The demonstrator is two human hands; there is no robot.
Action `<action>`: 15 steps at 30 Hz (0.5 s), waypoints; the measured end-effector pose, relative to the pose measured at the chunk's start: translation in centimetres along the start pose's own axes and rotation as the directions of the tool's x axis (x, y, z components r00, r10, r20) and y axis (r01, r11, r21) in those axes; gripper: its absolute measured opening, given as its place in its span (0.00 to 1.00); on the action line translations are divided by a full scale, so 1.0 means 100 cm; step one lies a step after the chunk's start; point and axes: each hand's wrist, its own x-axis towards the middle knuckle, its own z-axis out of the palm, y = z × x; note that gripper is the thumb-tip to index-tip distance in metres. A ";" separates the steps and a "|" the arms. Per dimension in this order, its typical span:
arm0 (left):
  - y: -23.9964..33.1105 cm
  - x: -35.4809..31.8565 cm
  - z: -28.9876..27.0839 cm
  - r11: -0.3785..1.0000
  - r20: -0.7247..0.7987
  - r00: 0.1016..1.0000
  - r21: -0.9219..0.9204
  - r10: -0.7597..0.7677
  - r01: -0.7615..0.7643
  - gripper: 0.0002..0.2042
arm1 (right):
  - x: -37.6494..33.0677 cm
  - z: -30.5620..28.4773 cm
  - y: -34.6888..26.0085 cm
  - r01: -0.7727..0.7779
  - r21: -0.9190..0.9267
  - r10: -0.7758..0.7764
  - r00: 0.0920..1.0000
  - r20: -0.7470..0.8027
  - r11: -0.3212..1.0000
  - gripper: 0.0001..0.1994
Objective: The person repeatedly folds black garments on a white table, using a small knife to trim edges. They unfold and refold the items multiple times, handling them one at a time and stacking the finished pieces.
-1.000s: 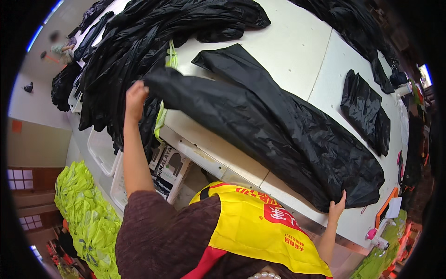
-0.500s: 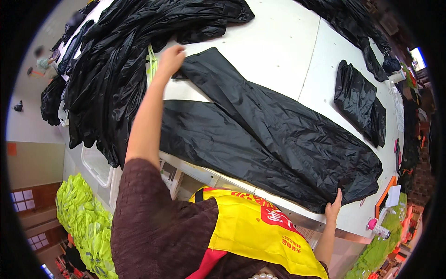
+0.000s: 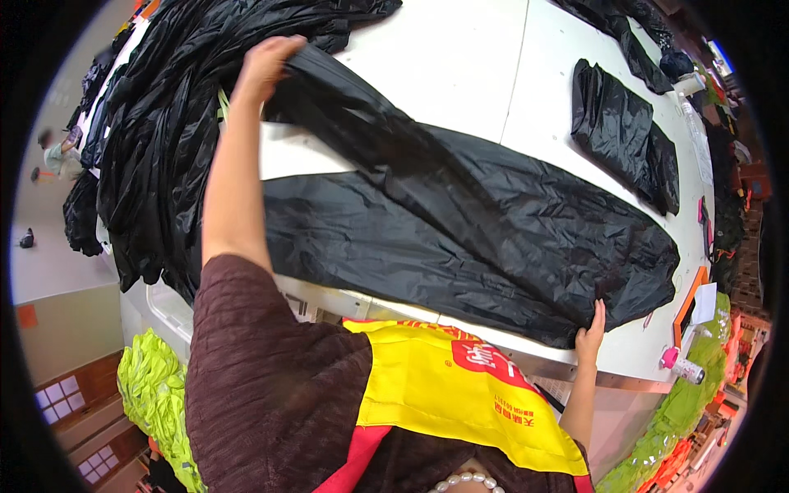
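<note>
Crinkly black garment (image 3: 460, 222) on white table (image 3: 444, 66), left hand (image 3: 265, 66) gripping its edge, right hand (image 3: 590, 333) seemingly flat, open

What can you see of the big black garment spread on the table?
The black garment is thin, shiny, crinkled fabric, like raincoat material. It lies long across the white table, one layer folded diagonally over another. The left hand grips and lifts its far end beside a heap of black garments. The right hand presses its near edge at the table's front.
</note>
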 end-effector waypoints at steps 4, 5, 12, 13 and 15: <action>0.055 -0.117 -0.102 0.910 -0.187 0.967 -0.346 0.174 -0.230 0.10 | -0.006 -0.004 0.003 0.018 0.066 -0.019 1.000 0.006 0.998 0.39; 0.060 -0.155 -0.121 0.907 -0.188 0.966 -0.348 0.180 -0.236 0.10 | -0.010 -0.004 0.008 0.057 0.069 -0.057 0.998 0.009 0.996 0.40; -0.127 -0.352 -0.153 0.887 -0.392 0.824 0.042 -0.409 0.460 0.16 | -0.012 -0.007 0.013 0.109 0.092 -0.116 0.991 0.064 0.990 0.38; -0.153 -0.362 -0.150 0.906 -0.391 0.847 0.070 -0.360 0.417 0.15 | -0.012 -0.006 0.018 0.124 0.094 -0.131 0.989 0.070 0.988 0.38; -0.161 -0.365 -0.140 0.951 -0.383 0.880 0.009 -0.281 0.308 0.15 | -0.009 -0.007 0.020 0.139 0.069 -0.145 0.985 0.093 0.988 0.38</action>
